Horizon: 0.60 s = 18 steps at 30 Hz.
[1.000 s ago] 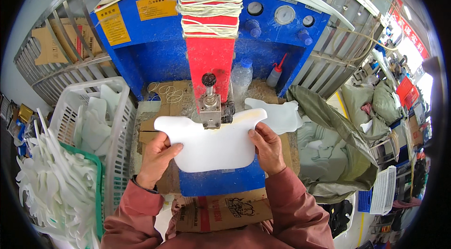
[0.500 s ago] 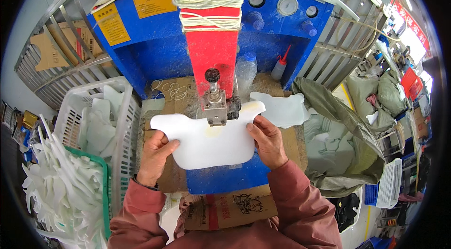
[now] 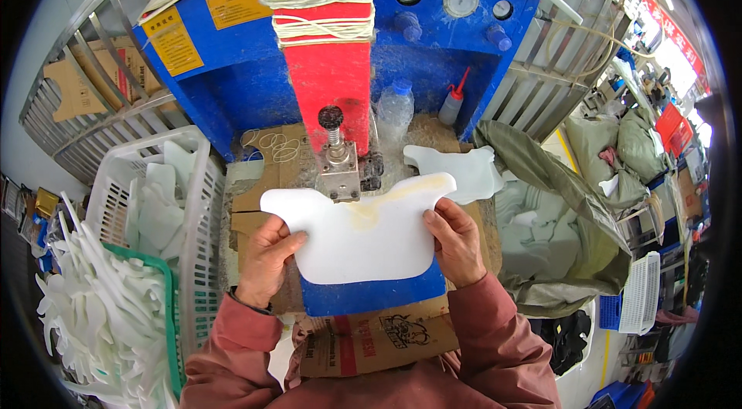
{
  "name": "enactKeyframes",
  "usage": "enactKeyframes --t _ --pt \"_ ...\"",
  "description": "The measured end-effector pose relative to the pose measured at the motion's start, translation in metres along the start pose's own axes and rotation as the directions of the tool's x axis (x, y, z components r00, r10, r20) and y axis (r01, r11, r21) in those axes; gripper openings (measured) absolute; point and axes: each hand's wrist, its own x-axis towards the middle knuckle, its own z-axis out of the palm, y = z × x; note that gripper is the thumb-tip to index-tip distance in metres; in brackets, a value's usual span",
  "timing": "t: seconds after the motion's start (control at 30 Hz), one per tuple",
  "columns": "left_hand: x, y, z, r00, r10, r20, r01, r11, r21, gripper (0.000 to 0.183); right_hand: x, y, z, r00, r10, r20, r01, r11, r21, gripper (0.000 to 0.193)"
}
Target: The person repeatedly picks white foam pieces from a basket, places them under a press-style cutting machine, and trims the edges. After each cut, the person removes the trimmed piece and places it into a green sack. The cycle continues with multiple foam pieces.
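Note:
Between my two hands is a white, flat foam-like sheet with a curved cutout along its far edge. A yellowish streak marks this sheet (image 3: 363, 254) by the cutout and toward its right tip. My left hand (image 3: 270, 254) pinches the left side, thumb on top. On the right side, my right hand (image 3: 457, 243) pinches it the same way. Just beyond the far edge stands the small metal head (image 3: 338, 175) of a red and blue machine; whether it touches the sheet I cannot tell. A similar white piece (image 3: 460, 171) lies behind, to the right.
At left, a white plastic basket (image 3: 202, 208) holds white pieces, with a heap of white strips (image 3: 108, 308) nearer me. A grey-green sack (image 3: 595, 247) with stacked pieces stands at right. A clear bottle (image 3: 396, 108) and a red-tipped squeeze bottle (image 3: 454, 102) stand behind the head.
Both hands have brought the sheet slightly toward me and to the right of the machine head. More of the yellowish streak along its far edge shows. The view has shifted a little.

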Motion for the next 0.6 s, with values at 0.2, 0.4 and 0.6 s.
enactKeyframes --t 0.2,0.4,0.6 --pt "0.004 -0.007 0.001 0.995 -0.091 -0.029 0.093 0.992 0.090 0.051 -0.003 0.001 -0.014 0.999 0.014 -0.029 -0.016 0.998 -0.055 0.026" --pt "0.005 -0.006 0.011 0.996 -0.081 0.038 0.078 0.993 0.091 0.050 -0.009 -0.002 -0.018 0.998 -0.021 -0.057 0.020 1.000 -0.003 0.027" --pt "0.009 -0.006 0.029 0.994 -0.101 0.046 0.097 0.992 0.086 0.056 -0.017 -0.005 -0.027 0.995 -0.024 -0.101 0.021 0.999 -0.024 0.027"
